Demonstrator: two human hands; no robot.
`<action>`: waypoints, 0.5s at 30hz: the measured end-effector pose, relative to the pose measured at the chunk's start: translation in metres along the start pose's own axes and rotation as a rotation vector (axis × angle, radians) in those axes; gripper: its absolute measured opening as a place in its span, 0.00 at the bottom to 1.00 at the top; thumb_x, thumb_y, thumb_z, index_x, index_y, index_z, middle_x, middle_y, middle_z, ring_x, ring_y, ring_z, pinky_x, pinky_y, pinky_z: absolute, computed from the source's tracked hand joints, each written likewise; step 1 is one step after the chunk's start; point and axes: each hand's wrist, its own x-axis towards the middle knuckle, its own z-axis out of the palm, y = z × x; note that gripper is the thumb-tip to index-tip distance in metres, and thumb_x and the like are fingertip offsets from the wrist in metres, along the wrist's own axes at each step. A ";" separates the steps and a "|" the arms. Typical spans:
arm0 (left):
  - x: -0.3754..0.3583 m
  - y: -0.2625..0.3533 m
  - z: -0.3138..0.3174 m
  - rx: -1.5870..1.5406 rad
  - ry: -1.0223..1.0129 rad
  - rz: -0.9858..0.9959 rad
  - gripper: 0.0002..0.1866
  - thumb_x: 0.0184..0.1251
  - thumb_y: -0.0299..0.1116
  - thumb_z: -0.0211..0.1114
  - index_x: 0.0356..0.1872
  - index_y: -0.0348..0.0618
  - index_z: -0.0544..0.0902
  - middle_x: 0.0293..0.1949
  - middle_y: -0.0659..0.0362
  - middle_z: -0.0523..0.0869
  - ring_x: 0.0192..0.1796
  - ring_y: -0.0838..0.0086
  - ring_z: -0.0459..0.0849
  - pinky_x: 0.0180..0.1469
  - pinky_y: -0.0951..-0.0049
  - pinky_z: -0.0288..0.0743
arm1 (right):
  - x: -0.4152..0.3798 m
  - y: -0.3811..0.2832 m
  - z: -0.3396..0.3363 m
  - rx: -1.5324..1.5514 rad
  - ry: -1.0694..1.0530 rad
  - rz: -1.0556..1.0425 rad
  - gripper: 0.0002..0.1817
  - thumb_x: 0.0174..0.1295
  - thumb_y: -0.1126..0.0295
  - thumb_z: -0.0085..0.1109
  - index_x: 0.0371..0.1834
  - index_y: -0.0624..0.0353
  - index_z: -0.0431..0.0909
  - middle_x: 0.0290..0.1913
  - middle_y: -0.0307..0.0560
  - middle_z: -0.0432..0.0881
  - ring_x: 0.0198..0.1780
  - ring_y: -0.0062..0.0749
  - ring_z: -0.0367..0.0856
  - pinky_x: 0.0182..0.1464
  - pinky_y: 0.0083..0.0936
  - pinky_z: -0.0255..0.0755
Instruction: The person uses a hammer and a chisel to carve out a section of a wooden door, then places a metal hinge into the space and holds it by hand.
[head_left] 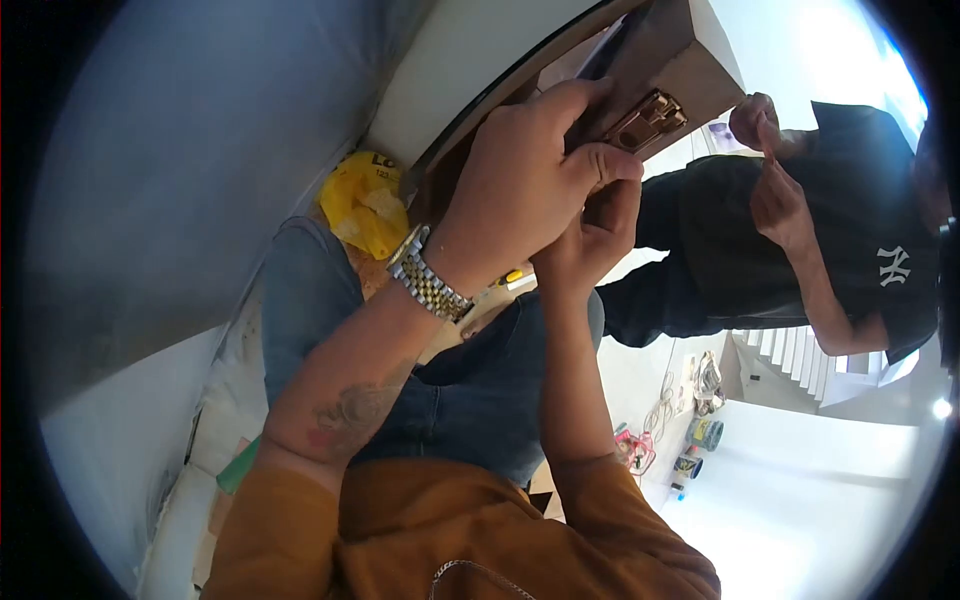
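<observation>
A brown case or panel (690,75) with a coppery metal latch (645,122) fills the top centre. Against it, beside the latch, is my left hand (530,170), a metal-band watch (428,275) on its wrist. One finger of it lies along the brown surface, and its thumb is bent near the latch. My right hand (590,235) is just below, touching the left, with its fingers curled together. Whatever is between the fingers of both hands is hidden.
A person in a dark shirt (790,230) stands at the right, hands raised close to the case. A yellow plastic bag (365,205) lies left of my wrist. Jars (704,433) and cables (660,412) sit at lower right. Grey sheeting (200,180) covers the left.
</observation>
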 end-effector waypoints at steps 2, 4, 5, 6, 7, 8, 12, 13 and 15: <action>0.001 -0.004 -0.004 -0.049 -0.032 0.017 0.27 0.61 0.40 0.77 0.57 0.33 0.82 0.39 0.47 0.90 0.38 0.63 0.91 0.42 0.69 0.82 | 0.001 -0.001 0.001 0.020 -0.006 -0.009 0.36 0.69 0.71 0.65 0.76 0.73 0.60 0.59 0.59 0.83 0.58 0.37 0.85 0.61 0.28 0.74; 0.003 -0.009 -0.010 -0.095 -0.071 0.041 0.27 0.63 0.39 0.76 0.59 0.33 0.82 0.41 0.48 0.91 0.38 0.65 0.91 0.43 0.69 0.82 | 0.000 0.001 0.001 0.049 -0.012 -0.031 0.35 0.71 0.71 0.64 0.76 0.72 0.59 0.58 0.59 0.83 0.59 0.36 0.84 0.62 0.27 0.74; 0.004 -0.011 -0.016 -0.185 -0.147 0.020 0.26 0.65 0.37 0.75 0.60 0.33 0.81 0.44 0.50 0.90 0.41 0.69 0.90 0.45 0.70 0.82 | -0.001 0.001 0.003 0.049 -0.011 -0.033 0.35 0.71 0.71 0.64 0.76 0.72 0.59 0.58 0.59 0.83 0.59 0.36 0.84 0.62 0.27 0.74; 0.003 -0.013 -0.021 -0.275 -0.223 -0.001 0.26 0.66 0.35 0.73 0.62 0.32 0.80 0.47 0.51 0.90 0.43 0.72 0.89 0.47 0.72 0.81 | -0.002 0.002 0.005 0.046 0.001 -0.064 0.35 0.71 0.71 0.63 0.77 0.72 0.59 0.59 0.58 0.83 0.59 0.35 0.83 0.62 0.27 0.74; 0.000 -0.017 -0.025 -0.276 -0.222 0.002 0.26 0.66 0.35 0.73 0.62 0.32 0.80 0.47 0.51 0.90 0.43 0.72 0.89 0.47 0.72 0.81 | -0.003 0.002 0.006 0.044 0.012 -0.095 0.34 0.72 0.71 0.63 0.77 0.71 0.59 0.59 0.57 0.83 0.59 0.35 0.83 0.62 0.27 0.74; -0.003 -0.021 -0.029 -0.283 -0.263 -0.027 0.25 0.68 0.33 0.72 0.63 0.33 0.80 0.48 0.53 0.89 0.45 0.75 0.88 0.49 0.73 0.81 | -0.003 0.000 0.006 0.045 0.009 -0.101 0.34 0.72 0.71 0.63 0.77 0.71 0.59 0.59 0.57 0.83 0.59 0.35 0.83 0.62 0.27 0.74; -0.016 -0.037 -0.044 -0.274 -0.347 -0.120 0.24 0.71 0.29 0.69 0.66 0.34 0.78 0.55 0.56 0.87 0.54 0.76 0.85 0.60 0.73 0.79 | -0.010 0.003 0.000 0.098 -0.009 -0.024 0.33 0.76 0.63 0.58 0.77 0.70 0.61 0.62 0.55 0.81 0.61 0.33 0.81 0.63 0.27 0.72; -0.019 -0.037 -0.043 -0.274 -0.339 -0.120 0.24 0.71 0.29 0.69 0.66 0.34 0.78 0.55 0.56 0.87 0.54 0.76 0.85 0.60 0.73 0.79 | -0.009 0.004 -0.002 0.172 0.010 -0.027 0.33 0.77 0.59 0.56 0.77 0.70 0.61 0.63 0.55 0.81 0.62 0.33 0.80 0.64 0.27 0.72; -0.029 -0.031 -0.034 -0.371 -0.247 -0.171 0.23 0.71 0.29 0.69 0.64 0.35 0.80 0.54 0.57 0.88 0.54 0.76 0.85 0.59 0.74 0.79 | -0.005 0.000 -0.006 0.169 -0.012 -0.020 0.34 0.77 0.57 0.55 0.77 0.70 0.62 0.63 0.54 0.80 0.63 0.32 0.79 0.64 0.27 0.71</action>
